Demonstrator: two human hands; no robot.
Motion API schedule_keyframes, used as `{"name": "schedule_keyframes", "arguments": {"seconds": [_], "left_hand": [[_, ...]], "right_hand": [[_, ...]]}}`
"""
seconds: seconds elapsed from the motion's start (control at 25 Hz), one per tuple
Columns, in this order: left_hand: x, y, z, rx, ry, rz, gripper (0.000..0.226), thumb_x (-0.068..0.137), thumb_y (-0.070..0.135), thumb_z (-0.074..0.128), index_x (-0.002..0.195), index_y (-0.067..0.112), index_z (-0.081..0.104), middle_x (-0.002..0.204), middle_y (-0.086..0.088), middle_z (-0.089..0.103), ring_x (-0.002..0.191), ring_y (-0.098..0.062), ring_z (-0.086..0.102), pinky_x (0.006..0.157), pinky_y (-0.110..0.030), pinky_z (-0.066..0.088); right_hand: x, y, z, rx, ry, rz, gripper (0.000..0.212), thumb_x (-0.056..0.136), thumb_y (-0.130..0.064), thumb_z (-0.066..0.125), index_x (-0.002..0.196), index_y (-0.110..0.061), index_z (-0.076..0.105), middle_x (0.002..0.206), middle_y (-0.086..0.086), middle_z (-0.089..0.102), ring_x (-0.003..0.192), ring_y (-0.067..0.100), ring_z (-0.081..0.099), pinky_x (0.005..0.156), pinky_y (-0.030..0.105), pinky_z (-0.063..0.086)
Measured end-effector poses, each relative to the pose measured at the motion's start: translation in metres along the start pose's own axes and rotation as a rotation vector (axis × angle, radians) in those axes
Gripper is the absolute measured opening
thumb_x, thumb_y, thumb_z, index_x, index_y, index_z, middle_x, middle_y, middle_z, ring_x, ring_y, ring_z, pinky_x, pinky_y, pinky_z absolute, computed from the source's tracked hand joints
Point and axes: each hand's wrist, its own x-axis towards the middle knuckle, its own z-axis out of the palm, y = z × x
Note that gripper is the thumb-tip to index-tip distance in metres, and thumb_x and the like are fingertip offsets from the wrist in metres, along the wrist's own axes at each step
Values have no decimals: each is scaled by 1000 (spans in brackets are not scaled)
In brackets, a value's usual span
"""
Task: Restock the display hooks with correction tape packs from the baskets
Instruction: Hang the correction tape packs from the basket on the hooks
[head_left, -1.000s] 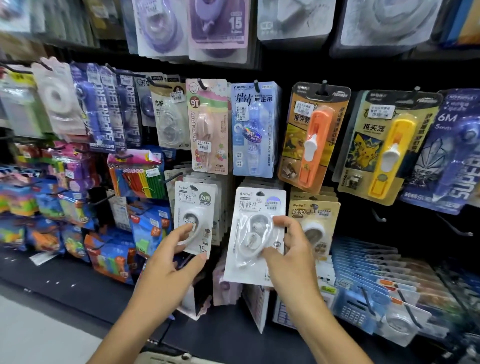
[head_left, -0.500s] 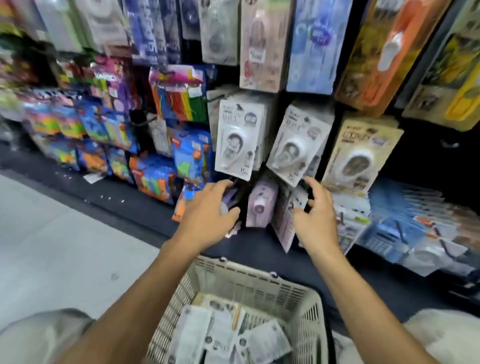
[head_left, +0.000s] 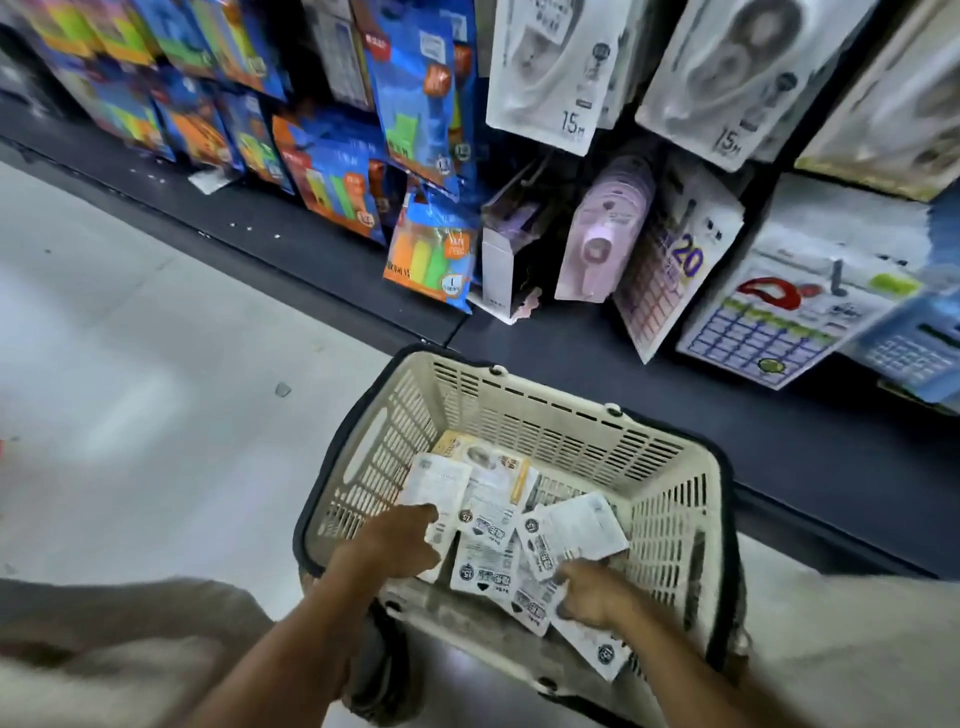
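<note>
Two hands are down in the basket (head_left: 675, 499), going for stock. Left hand (head_left: 400, 545) rests on a white pack (head_left: 434, 486) at the near-left of the pile, fingers bent over its lower edge; whether it has a real grip yet, I cannot tell. Right hand (head_left: 592, 592) looks curled onto the lower edge of another pack (head_left: 571, 530), lifting it tilted off the heap, likely the next one to hang. More packs lie loose and overlapping on the basket floor, mostly printed backs up, so they need sorting by touch. Basket sits on the floor just in front of the dark base shelf (head_left: 779, 441), close to the work. Beyond, white 15m packs (head_left: 550, 67) hang on the hooks above, with calendar cards (head_left: 769, 322) leaning below and bright blue packets (head_left: 332, 176) off left.
</note>
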Motion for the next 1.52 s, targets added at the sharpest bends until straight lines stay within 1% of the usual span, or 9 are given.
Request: {"name": "schedule_keyframes", "arguments": {"seconds": [0.12,0.32,0.52,0.68,0.8,1.0,1.16,1.44,1.52], "left_hand": [[25,0,3,-80,46,-18,64,94,31,59,153,23,36,152,-6,50,133,-26,53,104,-33,43],[59,2,13,-231,117,-105,80,94,29,59,160,17,16,151,-14,41,136,-33,46,112,-47,42],[82,-1,29,-394,246,-177,80,97,27,61,158,14,11,151,-19,30,134,-36,45,109,-51,46],[85,-1,36,-454,350,-195,60,97,29,58,150,17,32,137,-13,47,118,-26,56,90,-37,57],[82,3,42,-643,308,-216,37,95,23,62,131,20,50,104,0,66,86,-11,68,63,-23,61],[82,-12,36,-895,7,-191,23,80,14,85,97,21,71,97,5,78,87,-16,76,77,-34,64],[65,-16,24,-1093,-70,-86,32,80,7,83,107,20,74,104,4,81,94,-12,77,75,-26,60],[15,-31,4,-1559,372,-163,32,90,12,74,120,17,65,103,-19,78,88,-42,76,78,-66,59],[5,-24,-4,-1571,430,-152,31,94,13,71,123,10,64,103,-21,77,89,-44,75,82,-69,57]], "right_hand": [[27,-12,-11,154,213,-56,45,93,-13,60,137,-22,53,134,6,61,115,25,62,88,32,52],[65,-20,3,48,386,-32,38,93,-19,58,131,-24,54,123,2,69,104,25,68,80,33,56],[104,-50,6,1059,218,130,37,86,-18,75,120,-15,60,108,6,72,89,22,70,74,36,60],[129,-62,-4,1425,227,207,35,85,-23,77,118,-19,66,107,9,75,95,31,72,84,51,60],[141,-65,-12,1358,191,265,38,84,-36,80,114,-20,65,112,6,70,98,28,64,90,43,53],[141,-60,-19,1234,159,206,21,84,-29,81,101,-20,75,98,5,77,92,27,70,93,47,56],[116,-49,-27,1275,146,164,20,85,-23,79,103,-16,76,93,11,79,90,35,75,88,53,59],[17,-30,-49,1070,247,-121,12,88,-21,75,96,-31,73,76,-9,78,79,22,74,71,31,57],[-10,-37,-61,1041,228,-229,17,90,-14,73,104,-23,74,86,2,80,74,21,76,61,26,57]]}}
